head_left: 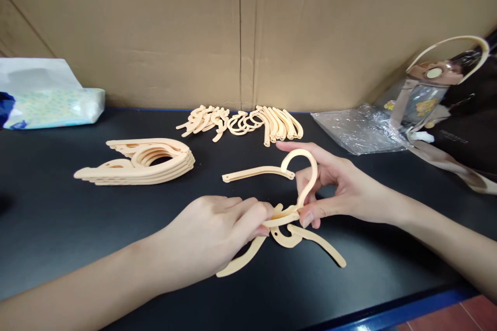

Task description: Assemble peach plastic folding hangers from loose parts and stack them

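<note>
My left hand [229, 225] pinches a cream plastic hanger arm [285, 220] over the table's middle. Its end meets the lower end of an upright hanger hook [313, 168], gripped by my right hand [337, 181] between thumb and fingers. Whether the two parts are locked together cannot be seen. Beneath my hands lie a curved arm piece [244, 261], another arm piece [322, 245] and a hook piece [287, 240], partly covered by the held parts. Just behind, a single straight-ended arm [256, 171] rests on the table.
Several folded hangers [116, 173] are stacked at left. At the back are loose short arms [207, 119], hooks [236, 124] and long arms [281, 124]. A tissue pack [58, 106] stands far left; a plastic bag [353, 129], strapped bottle [425, 95] and dark bag [466, 129] are right. Cardboard [174, 36] stands behind.
</note>
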Available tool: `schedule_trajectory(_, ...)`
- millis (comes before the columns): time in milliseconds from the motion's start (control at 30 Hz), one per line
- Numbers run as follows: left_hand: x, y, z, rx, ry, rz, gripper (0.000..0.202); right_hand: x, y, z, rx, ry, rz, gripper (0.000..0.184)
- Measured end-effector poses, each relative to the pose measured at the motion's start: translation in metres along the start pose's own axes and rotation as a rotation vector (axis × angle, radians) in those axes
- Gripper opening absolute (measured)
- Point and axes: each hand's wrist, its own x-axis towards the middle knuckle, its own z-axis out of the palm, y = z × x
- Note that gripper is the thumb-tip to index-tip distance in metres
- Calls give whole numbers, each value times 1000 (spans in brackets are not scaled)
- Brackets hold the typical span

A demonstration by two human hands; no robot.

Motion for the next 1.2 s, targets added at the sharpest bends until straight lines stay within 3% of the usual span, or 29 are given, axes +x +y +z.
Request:
schedule_trajectory(167, 2, -1, -1, -60, -24, -55, 20, -1, 4, 1, -116, 32, -31, 75)
schedule_trajectory(333, -1, -4, -1, -52, -60, -97, 16, 2, 13, 9, -67, 99, 28, 93)
schedule_trajectory(500, 0, -8, 0, -10, 11, -158, 18, 4, 21, 13, -169, 167, -19, 96)
schedule_trajectory(700, 1, -8, 1, 18, 17, -97, 23, 5, 25, 16, -257, 84, -35, 93)
schedule_trajectory(867, 5, -6, -1, 64, 41, -7, 11, 5, 25, 19, -352, 107, -36, 98)
schedule_trajectory(1000, 7, -5, -2, 121, 51, -65, 16, 3, 22, 15, -523, 153, -58, 86)
schedule_trajectory(1200, 0, -12, 0, 8, 100, -331, 17, 4, 21, -1, -938, 373, -90, 42)
